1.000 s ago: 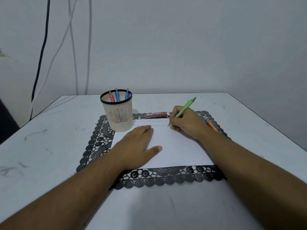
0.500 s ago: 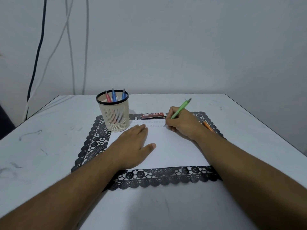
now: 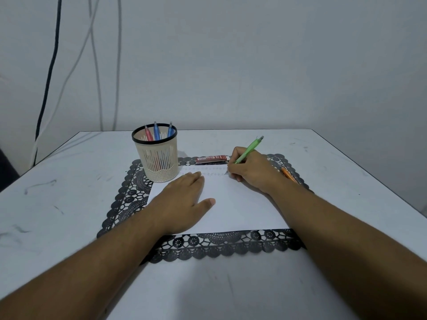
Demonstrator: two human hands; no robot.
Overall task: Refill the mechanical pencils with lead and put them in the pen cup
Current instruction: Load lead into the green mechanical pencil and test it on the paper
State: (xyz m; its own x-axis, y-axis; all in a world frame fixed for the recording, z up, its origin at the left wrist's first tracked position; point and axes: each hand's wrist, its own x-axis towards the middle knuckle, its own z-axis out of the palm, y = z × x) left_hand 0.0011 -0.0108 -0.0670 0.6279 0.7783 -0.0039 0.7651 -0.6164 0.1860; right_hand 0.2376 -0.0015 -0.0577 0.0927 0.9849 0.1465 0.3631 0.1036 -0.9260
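Green plastic shows between the fingers of the right hand (image 3: 250,170), which are curled in a writing grip round the green mechanical pencil (image 3: 248,150); its tip meets the white paper (image 3: 240,204) near the sheet's far edge, just right of the frame's centre, beside faint rows of marks. The cap end slants toward the upper right. Left of centre, the left hand (image 3: 182,199) lies flat on the paper, fingers straight and together, thumb out to the side, pinning the sheet and holding nothing.

This looks like a writing test of a freshly loaded pencil. To do it well, keep the pressure light so the thin lead does not snap, keep the pencil slanted rather than upright, and let the flat palm stop the sheet sliding on the black lace mat (image 3: 129,195).

Just behind the pencil tip lies the red lead case (image 3: 211,158), on the mat's far border. An orange pencil (image 3: 288,175) peeks out past the right wrist. The cream pen cup (image 3: 159,165), upper left of the paper, already has three pencils (image 3: 157,132) standing in it.
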